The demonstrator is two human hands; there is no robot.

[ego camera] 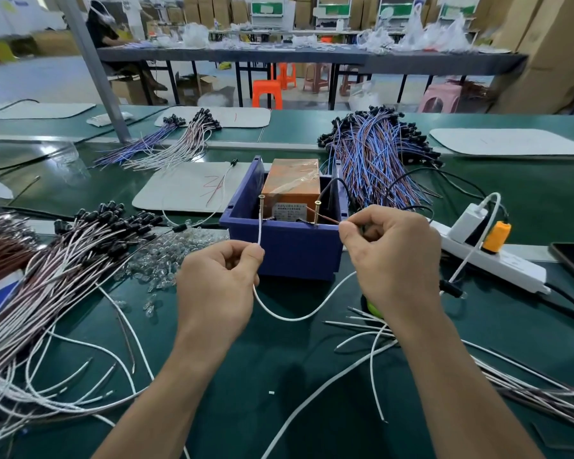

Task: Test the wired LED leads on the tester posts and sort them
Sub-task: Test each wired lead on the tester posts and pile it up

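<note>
LED lead loops before the blue bin on a workshop's green surface. Left of bin: white-wired bundle. Bin holds orange tester box. Left hand pinches white end at left post; right hand pinches brown end at right post.

Lbl on orange box: txt too small to read. Red scrawl on white mat: illegible.
</note>
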